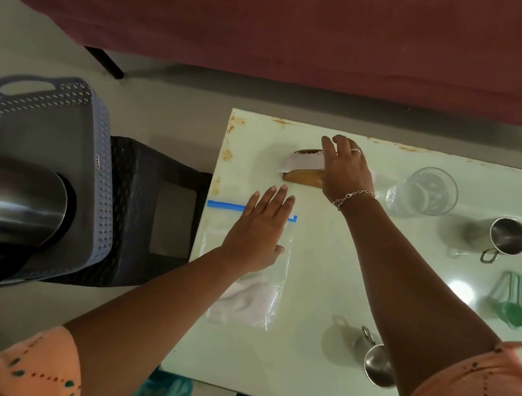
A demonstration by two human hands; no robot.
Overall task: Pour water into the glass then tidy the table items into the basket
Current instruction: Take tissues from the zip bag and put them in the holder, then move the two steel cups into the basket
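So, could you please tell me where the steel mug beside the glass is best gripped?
Probably by its loop handle, coming from the near side. The steel mug stands upright, open end up, and the handle sticks out on that near side, clear of the glass.

This looks like a living room in a home. A low glass-topped table (311, 362) stands before a maroon sofa (284, 11) on a pale floor (171, 103). Beside it a plastic basket (40, 126) sits on a dark stool (155, 201), and steel cups (507, 235) stand on the table.
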